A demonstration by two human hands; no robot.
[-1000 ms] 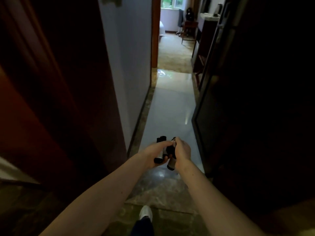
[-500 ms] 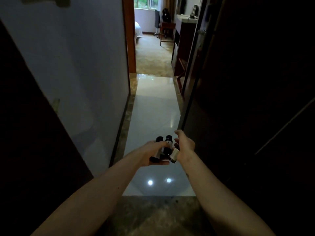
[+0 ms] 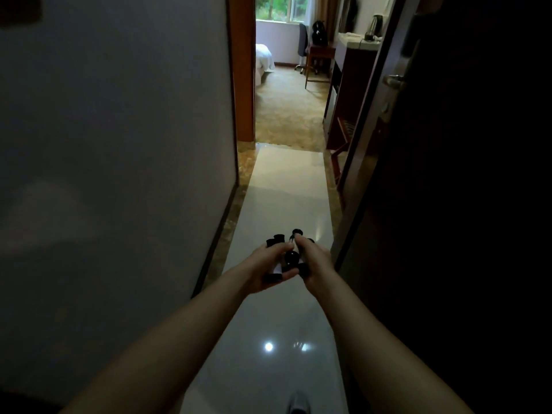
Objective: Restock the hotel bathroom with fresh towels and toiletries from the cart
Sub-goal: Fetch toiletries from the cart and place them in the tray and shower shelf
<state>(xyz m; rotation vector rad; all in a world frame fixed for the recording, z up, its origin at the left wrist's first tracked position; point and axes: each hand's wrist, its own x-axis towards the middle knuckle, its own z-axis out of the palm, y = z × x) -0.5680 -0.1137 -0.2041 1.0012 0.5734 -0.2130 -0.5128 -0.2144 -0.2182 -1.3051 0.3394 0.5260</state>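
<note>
A pale grey painted wall [image 3: 119, 144] fills the left side of the passage, and a very dark wooden door [image 3: 463, 204] fills the right, with a metal lever handle [image 3: 394, 80] near its upper edge. Between them runs a glossy white tiled floor [image 3: 286, 204] edged with a brown marbled border, and two ceiling lights reflect in its near end. At the floor's far edge a beige patterned carpet [image 3: 286, 115] begins beyond an orange-brown wooden door frame [image 3: 242, 70]. In the room beyond, the corner of a white bed [image 3: 263, 58] shows on the left, a grey office chair [image 3: 303, 43] stands below the window, and a dark kettle [image 3: 375, 25] sits on a pale counter at the right.

Both forearms reach forward over the floor, closer to its right edge. The left hand [image 3: 268, 268] and the right hand [image 3: 315, 264] are close together, both curled round a cluster of small black-capped toiletry bottles [image 3: 291, 256] held between them, above the white tiles. How many bottles each hand holds cannot be told. The tip of a grey shoe [image 3: 297, 404] shows at the floor's near edge.
</note>
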